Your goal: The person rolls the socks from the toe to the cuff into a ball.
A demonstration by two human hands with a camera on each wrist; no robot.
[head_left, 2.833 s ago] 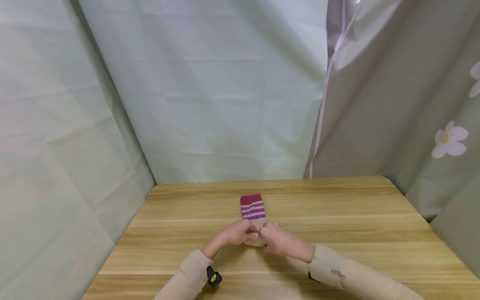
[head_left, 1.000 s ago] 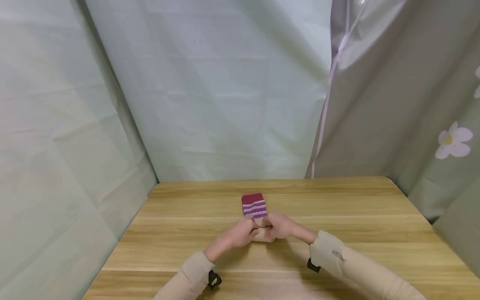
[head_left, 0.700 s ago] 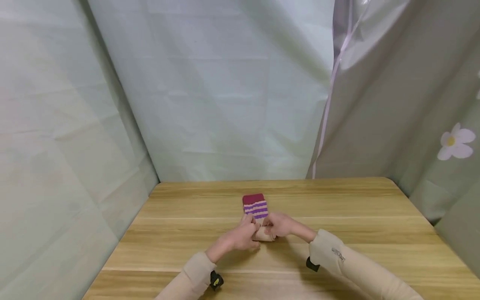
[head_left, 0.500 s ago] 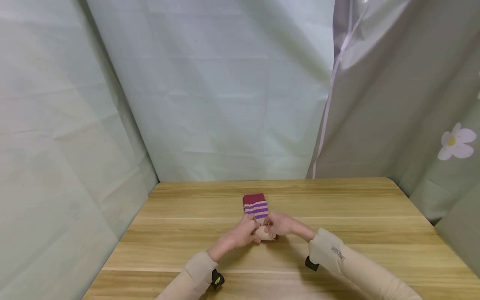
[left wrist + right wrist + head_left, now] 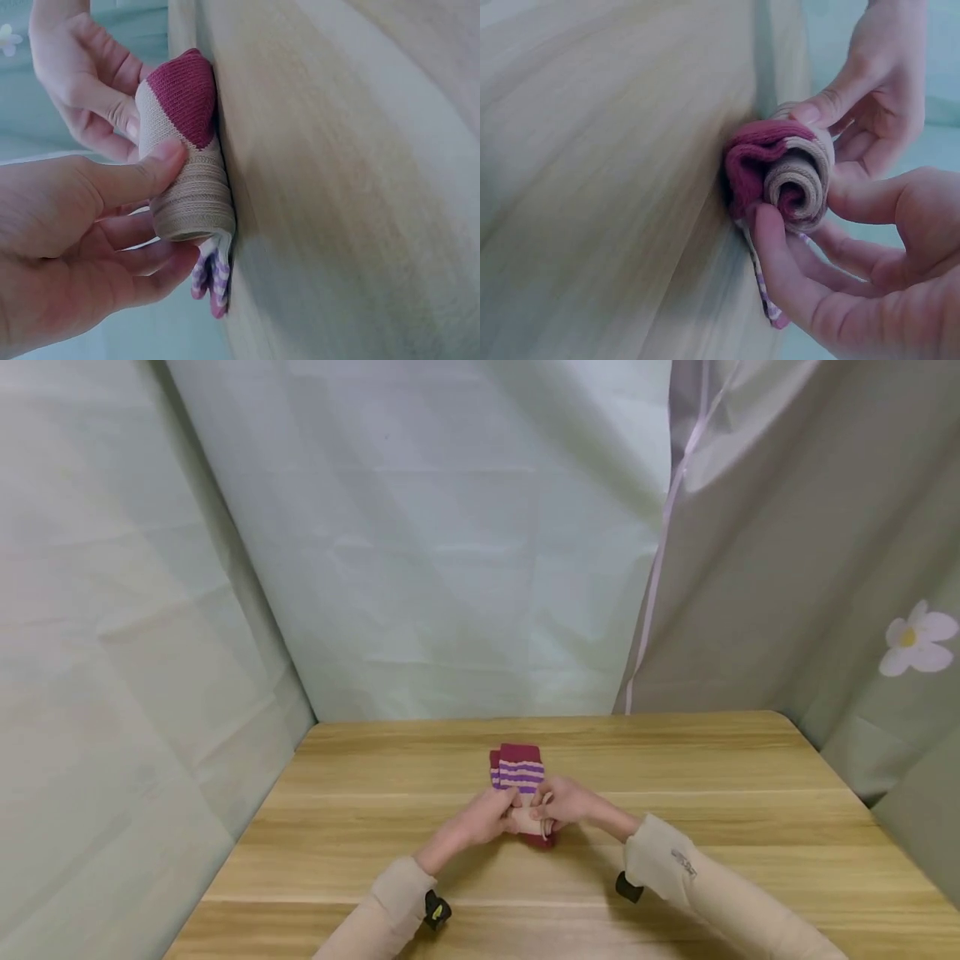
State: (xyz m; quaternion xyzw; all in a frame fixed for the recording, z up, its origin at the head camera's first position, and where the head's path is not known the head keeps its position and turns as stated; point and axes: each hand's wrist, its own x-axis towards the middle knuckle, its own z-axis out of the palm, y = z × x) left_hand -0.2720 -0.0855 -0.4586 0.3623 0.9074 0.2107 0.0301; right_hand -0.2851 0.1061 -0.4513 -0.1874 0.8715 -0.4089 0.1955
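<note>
A pair of striped socks point(image 5: 521, 770) lies on the wooden table, beige with purple stripes and maroon cuffs at the far end. Their near part is wound into a beige roll point(image 5: 196, 187) with a maroon patch. My left hand point(image 5: 483, 817) grips the roll's left end, thumb on top and fingers beneath. At the other end my right hand point(image 5: 567, 802) pinches the roll between thumb and fingers. In the right wrist view the spiral layers point(image 5: 799, 191) show at that end, with a maroon fold bulging beside them. The stretch between roll and stripes is partly covered by the fingers.
The wooden table point(image 5: 360, 827) reaches back to pale green hanging sheets point(image 5: 450, 568). A greyish curtain point(image 5: 750, 568) with a white flower point(image 5: 917, 639) hangs at the right. Each wrist wears a black device point(image 5: 437, 910) below its beige sleeve.
The roll has grown tighter and moved slightly away and right with both hands. A maroon patch now shows at its near side, and the two cuffs lie offset sideways, where they had overlapped.
</note>
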